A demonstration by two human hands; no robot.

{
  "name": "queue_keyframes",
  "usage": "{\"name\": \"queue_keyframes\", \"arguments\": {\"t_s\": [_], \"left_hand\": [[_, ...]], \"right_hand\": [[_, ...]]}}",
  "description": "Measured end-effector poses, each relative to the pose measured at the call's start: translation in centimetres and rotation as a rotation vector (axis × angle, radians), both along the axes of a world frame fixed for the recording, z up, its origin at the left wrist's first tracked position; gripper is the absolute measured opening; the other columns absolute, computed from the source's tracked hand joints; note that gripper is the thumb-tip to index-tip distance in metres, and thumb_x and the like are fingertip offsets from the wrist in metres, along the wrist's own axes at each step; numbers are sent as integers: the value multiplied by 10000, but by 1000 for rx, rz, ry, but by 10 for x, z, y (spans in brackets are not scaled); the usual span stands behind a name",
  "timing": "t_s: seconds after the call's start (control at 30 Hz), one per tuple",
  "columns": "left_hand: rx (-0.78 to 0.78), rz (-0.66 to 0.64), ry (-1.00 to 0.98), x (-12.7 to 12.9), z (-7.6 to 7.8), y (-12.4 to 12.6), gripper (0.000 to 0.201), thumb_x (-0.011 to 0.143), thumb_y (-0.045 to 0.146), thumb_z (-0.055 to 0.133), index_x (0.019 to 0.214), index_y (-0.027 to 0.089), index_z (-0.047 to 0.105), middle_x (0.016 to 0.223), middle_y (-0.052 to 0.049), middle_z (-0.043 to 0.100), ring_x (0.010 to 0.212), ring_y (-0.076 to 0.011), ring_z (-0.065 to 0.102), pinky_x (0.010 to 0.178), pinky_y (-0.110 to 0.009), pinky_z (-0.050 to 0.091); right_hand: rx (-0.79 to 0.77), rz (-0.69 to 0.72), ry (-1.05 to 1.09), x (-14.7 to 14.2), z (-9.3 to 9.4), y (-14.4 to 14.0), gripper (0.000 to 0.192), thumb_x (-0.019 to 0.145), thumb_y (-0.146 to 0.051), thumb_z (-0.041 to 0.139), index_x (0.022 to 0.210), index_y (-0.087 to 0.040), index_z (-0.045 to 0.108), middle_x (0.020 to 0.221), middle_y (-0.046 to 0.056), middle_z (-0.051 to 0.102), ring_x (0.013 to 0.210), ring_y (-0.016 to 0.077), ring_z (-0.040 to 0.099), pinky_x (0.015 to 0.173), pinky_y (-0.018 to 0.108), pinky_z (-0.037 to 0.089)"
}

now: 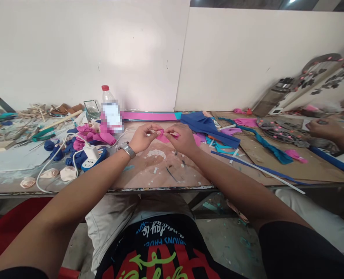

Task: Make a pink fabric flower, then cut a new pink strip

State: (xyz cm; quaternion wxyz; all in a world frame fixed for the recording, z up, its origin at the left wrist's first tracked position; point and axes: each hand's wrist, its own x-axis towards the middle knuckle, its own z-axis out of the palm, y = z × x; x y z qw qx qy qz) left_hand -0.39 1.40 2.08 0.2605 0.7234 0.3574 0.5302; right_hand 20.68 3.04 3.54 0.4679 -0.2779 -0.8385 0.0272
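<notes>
Both my hands meet over the middle of the workbench [160, 174]. My left hand [142, 137], with a metal watch on the wrist, and my right hand [183, 138] pinch a small pink foam piece [163, 135] between their fingertips, just above the stained board. Finished pink foam flowers [92, 135] and dark blue ones [59, 149] lie to the left of my left hand. Blue foam sheet [206, 126] lies just right of my right hand.
A white power strip [90, 155] with cable, a plastic bottle [109, 106], scissors [39, 136] and wooden sticks sit at left. Teal and blue strips [265, 145] cross the cardboard at right, where another person's hand [327, 130] rests. White panels stand behind the bench.
</notes>
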Motion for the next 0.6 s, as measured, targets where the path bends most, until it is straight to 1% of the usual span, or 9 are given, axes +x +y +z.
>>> {"name": "queue_keyframes", "arguments": {"t_s": [0.1,0.27,0.4,0.6], "left_hand": [[-8,-33,5,0,1,-1,309,882,452,710,1041,189,739,1059,-83,752,945,-193,686,829,-326,535],[-79,-147,-39,2,0,-2,358,902,470,686,1110,180,721,1079,-92,758,978,-205,700,881,-348,534],[-96,-166,-50,5,-1,-4,383,896,468,701,1152,183,700,1111,-101,754,1028,-222,702,936,-372,523],[-141,-252,-110,4,0,-6,520,913,454,694,1354,234,528,1058,-81,758,983,-196,705,902,-357,517]], "right_hand": [[-18,-14,9,0,0,0,197,910,-421,702,857,-232,715,853,21,762,824,217,676,836,383,438],[-39,-4,46,0,0,-1,246,879,-486,734,900,-241,722,880,25,770,843,229,683,863,395,462],[-44,-10,44,0,1,-1,259,888,-507,717,891,-249,727,885,26,774,850,235,683,872,400,464],[-10,53,-3,2,3,-2,292,931,-505,665,1083,-270,753,952,34,768,911,233,680,899,396,451]]}}
